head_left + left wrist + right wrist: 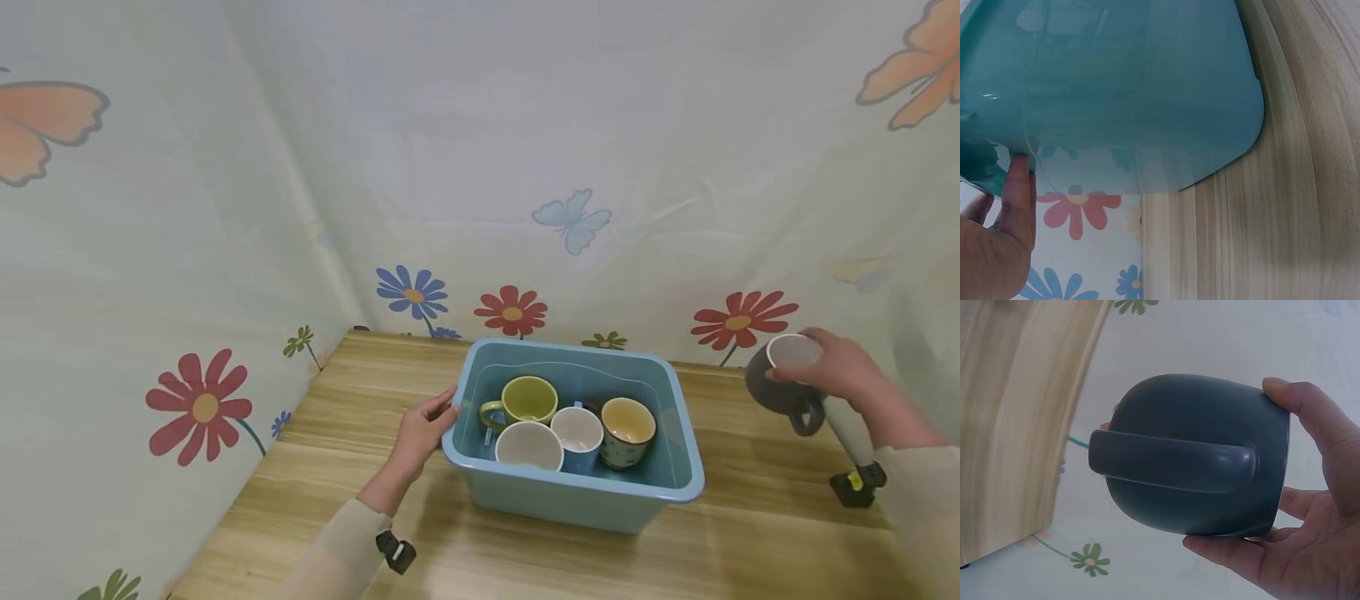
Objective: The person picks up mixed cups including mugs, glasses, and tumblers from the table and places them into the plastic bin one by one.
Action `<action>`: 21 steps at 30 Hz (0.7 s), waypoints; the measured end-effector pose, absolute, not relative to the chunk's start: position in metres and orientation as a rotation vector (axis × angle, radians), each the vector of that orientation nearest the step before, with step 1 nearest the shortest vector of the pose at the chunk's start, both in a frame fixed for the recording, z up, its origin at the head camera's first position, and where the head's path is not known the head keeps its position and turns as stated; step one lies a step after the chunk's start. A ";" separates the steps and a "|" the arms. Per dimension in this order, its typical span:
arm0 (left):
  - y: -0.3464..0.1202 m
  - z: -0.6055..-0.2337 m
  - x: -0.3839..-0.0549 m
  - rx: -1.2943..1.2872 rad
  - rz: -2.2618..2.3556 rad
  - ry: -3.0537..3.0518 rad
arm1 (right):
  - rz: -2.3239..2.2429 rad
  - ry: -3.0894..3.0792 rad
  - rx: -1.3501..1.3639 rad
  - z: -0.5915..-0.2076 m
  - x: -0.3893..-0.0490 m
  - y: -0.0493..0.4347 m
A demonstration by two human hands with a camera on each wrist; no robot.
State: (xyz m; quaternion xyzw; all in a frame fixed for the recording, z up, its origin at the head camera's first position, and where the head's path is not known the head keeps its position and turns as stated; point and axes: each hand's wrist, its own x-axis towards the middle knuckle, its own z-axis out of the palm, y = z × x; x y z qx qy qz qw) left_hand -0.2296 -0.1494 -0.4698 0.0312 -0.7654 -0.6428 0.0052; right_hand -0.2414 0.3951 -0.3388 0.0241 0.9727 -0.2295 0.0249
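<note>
My right hand [843,367] grips a dark grey mug [776,387] by its rim, up off the table at the far right. The mug has a pale inside, and its handle [1175,461] faces the camera in the right wrist view. At the left end of a blue plastic bin [558,492], my left hand [420,429] touches the wall by the rim with fairly straight fingers [1017,194]. Inside the bin stand a green mug [529,398], a white-lined cup [529,446], a blue mug with a white inside [577,429] and a patterned cream-lined cup [628,427].
The bin stands on a wood-grain table [360,375]. Behind and to the left hangs a pale curtain [450,125] printed with flowers and butterflies, close to the table's back edge. A grey-white object [851,433] shows under the right forearm, partly hidden.
</note>
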 end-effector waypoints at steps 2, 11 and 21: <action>-0.149 -0.470 -0.230 0.097 -2.016 -2.391 | -0.713 3.000 0.060 -0.335 -0.242 0.392; -0.150 -0.469 -0.229 0.110 -2.027 -2.394 | -0.642 2.998 -0.034 -0.324 -0.245 0.372; -0.150 -0.468 -0.228 0.112 -2.042 -2.396 | -0.670 3.037 -0.188 -0.305 -0.243 0.347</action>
